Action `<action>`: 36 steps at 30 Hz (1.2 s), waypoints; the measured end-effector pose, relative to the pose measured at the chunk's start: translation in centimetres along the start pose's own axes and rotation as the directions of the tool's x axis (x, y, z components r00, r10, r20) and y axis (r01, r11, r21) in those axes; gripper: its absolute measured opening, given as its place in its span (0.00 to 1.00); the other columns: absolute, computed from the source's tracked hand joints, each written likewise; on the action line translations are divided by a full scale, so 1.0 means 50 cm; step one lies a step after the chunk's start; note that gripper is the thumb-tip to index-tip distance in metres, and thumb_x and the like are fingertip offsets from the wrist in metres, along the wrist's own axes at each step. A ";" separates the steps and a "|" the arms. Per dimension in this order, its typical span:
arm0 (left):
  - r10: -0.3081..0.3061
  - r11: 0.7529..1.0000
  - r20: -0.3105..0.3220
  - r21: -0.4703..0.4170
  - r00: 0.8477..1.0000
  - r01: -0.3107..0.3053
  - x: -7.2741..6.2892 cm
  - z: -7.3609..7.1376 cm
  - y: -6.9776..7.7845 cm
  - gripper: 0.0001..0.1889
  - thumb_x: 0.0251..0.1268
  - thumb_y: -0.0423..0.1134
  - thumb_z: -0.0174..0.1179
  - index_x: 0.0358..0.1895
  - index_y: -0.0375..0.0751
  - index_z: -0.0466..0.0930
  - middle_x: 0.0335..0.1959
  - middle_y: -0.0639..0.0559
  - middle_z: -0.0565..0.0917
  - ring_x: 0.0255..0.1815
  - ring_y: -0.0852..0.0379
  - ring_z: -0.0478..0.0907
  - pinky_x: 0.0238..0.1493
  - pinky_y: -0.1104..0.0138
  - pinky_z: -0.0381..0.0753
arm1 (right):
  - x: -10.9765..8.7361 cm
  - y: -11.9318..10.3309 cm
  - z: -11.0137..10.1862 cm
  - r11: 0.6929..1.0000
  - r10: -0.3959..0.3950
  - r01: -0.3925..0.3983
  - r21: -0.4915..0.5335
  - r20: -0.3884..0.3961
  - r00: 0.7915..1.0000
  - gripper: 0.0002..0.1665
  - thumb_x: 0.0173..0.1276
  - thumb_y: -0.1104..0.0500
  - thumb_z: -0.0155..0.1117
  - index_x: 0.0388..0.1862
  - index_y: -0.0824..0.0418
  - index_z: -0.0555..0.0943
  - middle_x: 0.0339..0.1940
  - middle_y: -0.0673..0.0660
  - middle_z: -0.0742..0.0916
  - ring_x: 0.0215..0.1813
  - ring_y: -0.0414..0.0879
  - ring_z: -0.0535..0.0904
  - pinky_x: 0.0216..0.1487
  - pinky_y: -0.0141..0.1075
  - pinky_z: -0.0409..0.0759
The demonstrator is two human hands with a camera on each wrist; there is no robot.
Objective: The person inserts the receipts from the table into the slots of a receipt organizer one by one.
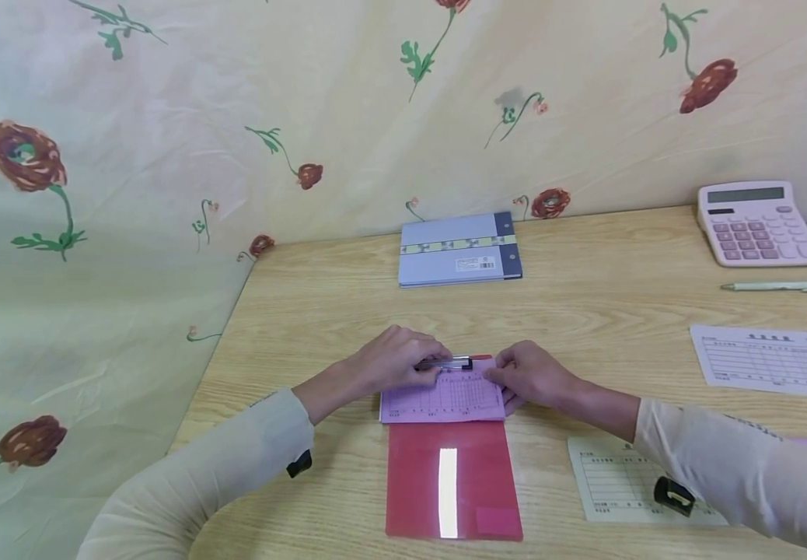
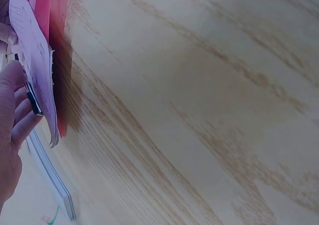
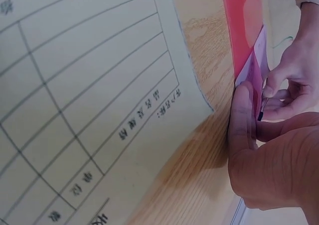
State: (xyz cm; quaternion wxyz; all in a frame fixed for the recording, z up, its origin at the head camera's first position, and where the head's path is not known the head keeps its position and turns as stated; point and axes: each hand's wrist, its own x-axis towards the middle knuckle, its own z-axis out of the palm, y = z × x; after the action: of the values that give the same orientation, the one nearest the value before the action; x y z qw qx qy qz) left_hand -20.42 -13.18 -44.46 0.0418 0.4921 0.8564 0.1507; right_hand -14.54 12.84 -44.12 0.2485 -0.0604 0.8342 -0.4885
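Note:
A red plastic clip folder (image 1: 448, 482) lies on the wooden table in front of me, its glossy lower half showing. Across its upper part rests a pink printed form (image 1: 438, 400) with a table grid. My left hand (image 1: 400, 358) grips the black-and-silver metal clip (image 1: 454, 363) at the folder's top, thumb on the near side over the paper. At the form's upper right corner, my right hand (image 1: 532, 375) pinches the edge between thumb and fingers. The right wrist view shows this right hand (image 3: 279, 160) close beside the left hand (image 3: 294, 78).
A pale blue notebook (image 1: 452, 268) lies at the back against the flowered cloth. To the right are a pink-and-white calculator (image 1: 756, 225), a pen (image 1: 784, 286) and a white form (image 1: 774, 362). A pale green form (image 1: 613, 482) lies partly under the right forearm.

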 end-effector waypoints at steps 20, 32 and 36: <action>0.042 0.999 -0.033 0.036 0.999 -0.041 -0.001 0.003 0.002 0.15 0.64 0.31 0.70 0.54 0.39 0.90 0.46 0.53 0.91 0.31 0.67 0.78 0.31 0.80 0.74 | 0.002 0.003 0.005 0.998 -0.011 0.010 0.058 0.004 1.000 0.11 0.81 0.65 0.59 0.42 0.74 0.82 0.32 0.61 0.89 0.27 0.47 0.87 0.30 0.41 0.89; 0.060 0.996 -0.032 0.065 0.998 -0.058 0.001 0.005 0.000 0.15 0.64 0.32 0.69 0.54 0.38 0.89 0.49 0.51 0.92 0.33 0.67 0.80 0.31 0.82 0.73 | 0.000 0.000 0.006 0.999 0.001 -0.002 0.055 0.004 1.000 0.12 0.82 0.65 0.59 0.43 0.74 0.82 0.32 0.61 0.89 0.27 0.47 0.87 0.31 0.41 0.89; 0.062 0.996 -0.032 0.068 0.998 -0.060 0.000 0.006 -0.001 0.15 0.64 0.32 0.70 0.54 0.38 0.89 0.49 0.51 0.92 0.34 0.66 0.82 0.33 0.82 0.74 | 0.001 0.000 0.006 0.999 0.000 -0.001 0.052 0.005 1.000 0.12 0.82 0.65 0.59 0.42 0.74 0.82 0.32 0.60 0.89 0.27 0.47 0.87 0.31 0.42 0.89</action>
State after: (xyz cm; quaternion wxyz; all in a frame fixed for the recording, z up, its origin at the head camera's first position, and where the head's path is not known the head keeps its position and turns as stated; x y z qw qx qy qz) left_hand -20.39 -13.12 -44.76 0.0061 0.5165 0.8461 0.1317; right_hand -14.44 12.58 -44.24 0.2520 -0.0548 0.8206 -0.5099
